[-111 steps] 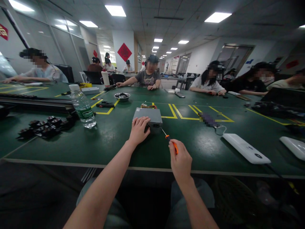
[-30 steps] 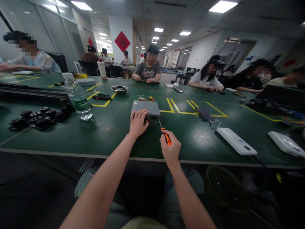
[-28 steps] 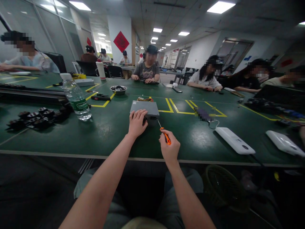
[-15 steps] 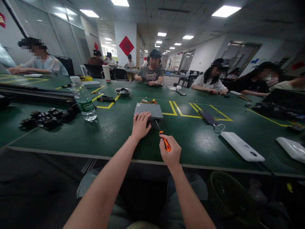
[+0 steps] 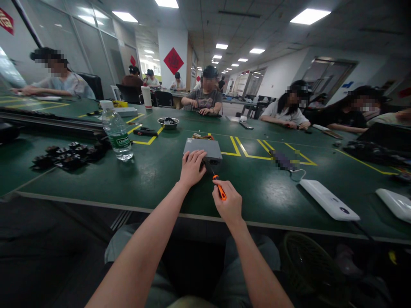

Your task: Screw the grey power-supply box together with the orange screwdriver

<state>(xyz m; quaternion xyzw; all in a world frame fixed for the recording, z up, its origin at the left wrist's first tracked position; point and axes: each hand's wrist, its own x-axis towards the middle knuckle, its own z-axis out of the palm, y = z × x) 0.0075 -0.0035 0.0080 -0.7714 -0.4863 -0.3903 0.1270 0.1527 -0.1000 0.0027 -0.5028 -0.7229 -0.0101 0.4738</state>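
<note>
A grey metal computer power supply [image 5: 210, 147] lies on the green table, with coloured wires [image 5: 202, 136] at its far side and a socket in the side facing me. My left hand [image 5: 193, 166] holds its near left part, fingers over the top and thumb down by the front. In my right hand [image 5: 227, 200] is an orange and black screwdriver [image 5: 221, 191], its shaft pointing at the front side of the power supply. I cannot tell whether the tip touches a screw there.
Left of me stand a water bottle [image 5: 118, 136] and a pile of black parts [image 5: 69, 156]. Farther off are a metal bowl [image 5: 168, 123] and a black tool [image 5: 144, 131]. A white device [image 5: 329, 199] lies at right. Several people sit around the table.
My right hand and the screwdriver handle have shifted slightly left, closer to the power supply's front. My left hand keeps its hold. The whole view has turned a little.
</note>
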